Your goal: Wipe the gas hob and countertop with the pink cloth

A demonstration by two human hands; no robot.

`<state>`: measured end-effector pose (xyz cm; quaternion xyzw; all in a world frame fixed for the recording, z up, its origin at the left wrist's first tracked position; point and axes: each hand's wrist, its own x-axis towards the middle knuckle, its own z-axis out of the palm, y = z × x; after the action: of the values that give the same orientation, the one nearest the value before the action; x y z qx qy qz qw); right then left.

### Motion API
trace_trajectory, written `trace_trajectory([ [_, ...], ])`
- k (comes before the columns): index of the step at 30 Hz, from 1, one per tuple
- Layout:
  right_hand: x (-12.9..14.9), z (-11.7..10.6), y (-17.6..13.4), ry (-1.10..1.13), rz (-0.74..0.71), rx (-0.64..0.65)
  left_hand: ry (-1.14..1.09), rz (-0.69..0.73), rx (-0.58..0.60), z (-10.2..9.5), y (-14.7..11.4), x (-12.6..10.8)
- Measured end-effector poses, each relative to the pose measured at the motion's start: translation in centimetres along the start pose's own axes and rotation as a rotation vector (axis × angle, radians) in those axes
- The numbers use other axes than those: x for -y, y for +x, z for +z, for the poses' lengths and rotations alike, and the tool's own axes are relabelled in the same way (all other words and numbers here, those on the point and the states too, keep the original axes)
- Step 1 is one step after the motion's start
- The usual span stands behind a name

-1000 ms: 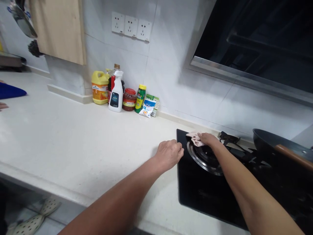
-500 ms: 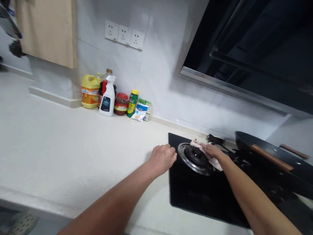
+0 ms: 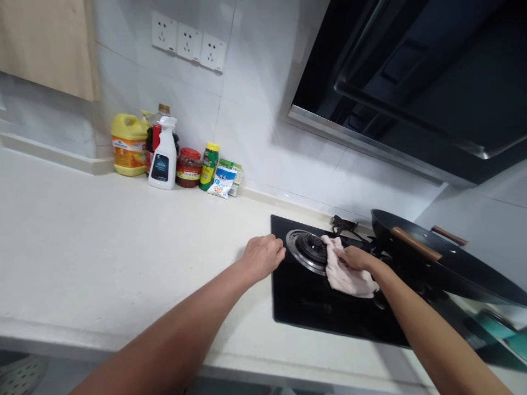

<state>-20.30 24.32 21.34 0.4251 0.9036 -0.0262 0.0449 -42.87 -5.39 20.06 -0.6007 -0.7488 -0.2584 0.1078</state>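
My right hand [image 3: 354, 258] is closed on a pale pink cloth [image 3: 346, 278], which hangs over the right side of the round burner [image 3: 307, 249] and onto the black glass cooktop [image 3: 304, 299]. The burner has a shiny metal ring and a dark centre. At the cooktop's left edge, my left hand [image 3: 263, 255] rests in a loose fist by the white counter [image 3: 123, 241]. Nothing sticks out between its fingers.
A large black wok [image 3: 461, 266] with wooden handles stands at right, near a black pan support [image 3: 345, 225]. Along the wall are a yellow jug [image 3: 128, 144], white spray bottle [image 3: 163, 159], red-lidded jar [image 3: 189, 167], green bottle [image 3: 209, 167] and packets [image 3: 223, 182]. A range hood [image 3: 395, 88] overhangs.
My right hand has drawn the cloth off the back of the burner toward its right front, and more of the cloth shows. The view has shifted right; my left hand stays at the cooktop edge.
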Motion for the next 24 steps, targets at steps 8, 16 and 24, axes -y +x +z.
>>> trace_trajectory([
  [8, -0.8, 1.8, -4.2, -0.086, -0.254, -0.126, -0.002, -0.006, 0.001, 0.0, 0.0, 0.0],
  [16, 4.3, 1.3, -6.3, -0.523, -0.299, -0.079, -0.034, -0.008, 0.011, -0.2, 0.0, -0.3],
  [24, 7.5, 1.5, -6.7, -0.569, -0.323, -0.099, -0.053, -0.019, 0.019, -0.7, -0.1, -0.6],
])
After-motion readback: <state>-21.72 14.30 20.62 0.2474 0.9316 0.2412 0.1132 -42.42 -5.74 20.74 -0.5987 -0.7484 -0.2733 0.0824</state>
